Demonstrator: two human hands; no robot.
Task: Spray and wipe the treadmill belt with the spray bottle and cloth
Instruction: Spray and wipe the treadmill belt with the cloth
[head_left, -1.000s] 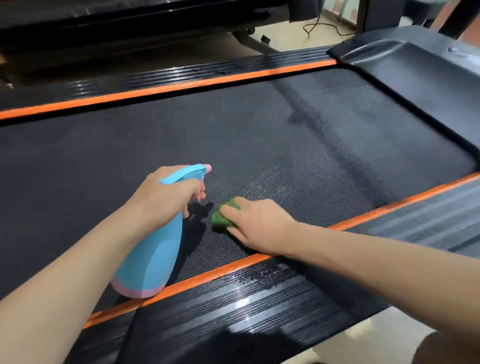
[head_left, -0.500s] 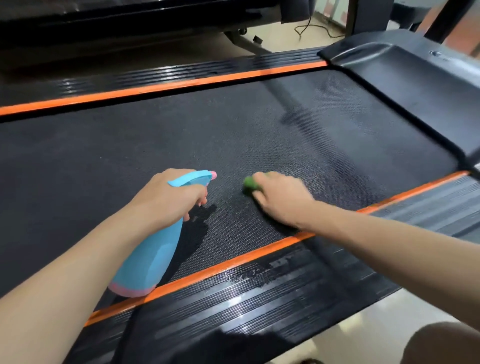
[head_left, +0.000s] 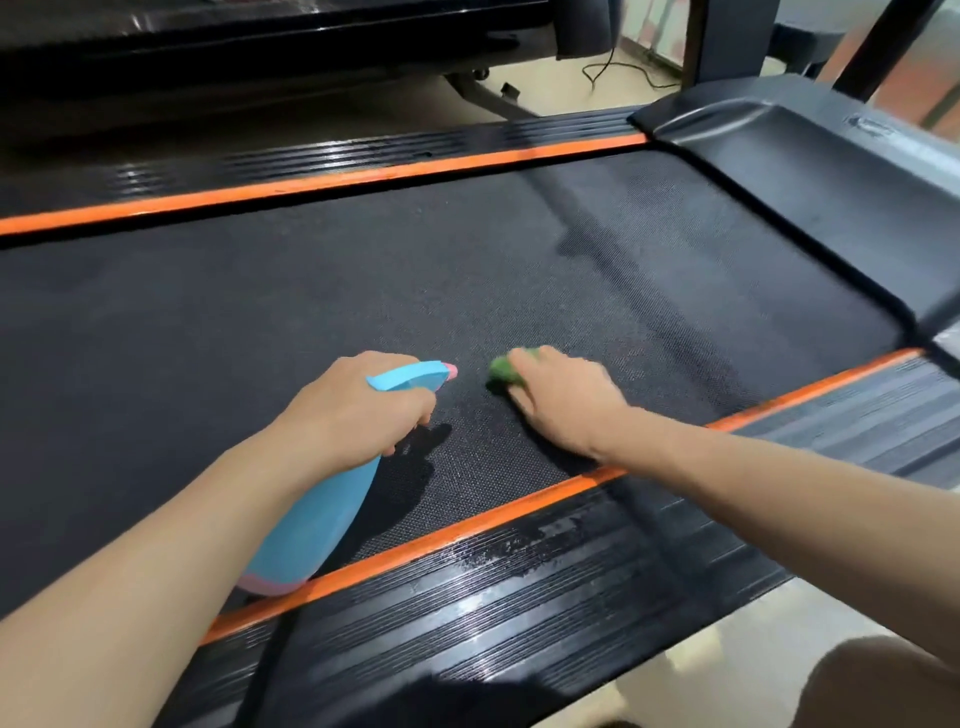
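Black textured treadmill belt (head_left: 260, 322), edged by orange stripes (head_left: 322, 182) and ribbed black side rails (head_left: 519, 597); wet sheen and droplets on the near rail. Darker streak, perhaps damp, toward the motor cover (head_left: 831, 197). Beige floor beyond, with a loose cable (head_left: 618, 73). Left hand (head_left: 358, 410) wrapped around the neck of the blue spray bottle (head_left: 311, 525), nozzle aimed at the belt. Right hand (head_left: 561, 400) pressing the green cloth (head_left: 501, 370) onto the belt, fingers mostly covering it.
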